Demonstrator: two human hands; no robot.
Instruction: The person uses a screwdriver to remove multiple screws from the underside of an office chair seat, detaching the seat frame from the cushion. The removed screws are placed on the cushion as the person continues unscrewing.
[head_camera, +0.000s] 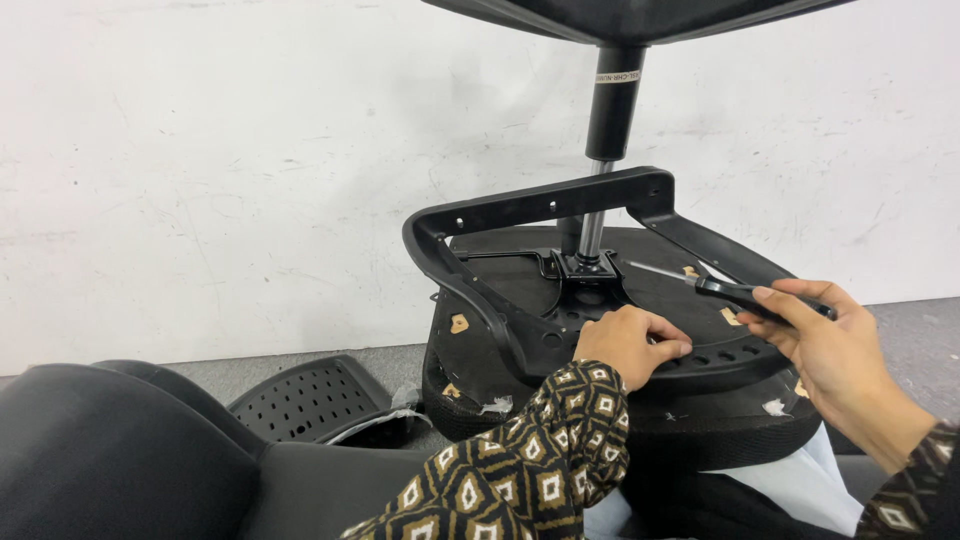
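An upturned black office chair seat (720, 400) rests on my lap, its underside facing up. A black armrest frame (520, 210) arches over it, and a gas lift cylinder (612, 110) rises from the centre mechanism plate (585, 268). My left hand (628, 343) presses on the frame's lower bar near the seat's underside, fingers curled. My right hand (820, 335) grips the black handle of a screwdriver (700, 284), whose metal shaft points left toward the mechanism plate. Both sleeves carry a brown and white diamond pattern.
A perforated black plastic panel (305, 398) lies on the grey floor at the left. A black padded chair part (110, 450) fills the lower left. A white wall (200, 150) stands close behind. The chair base (630, 15) spreads across the top edge.
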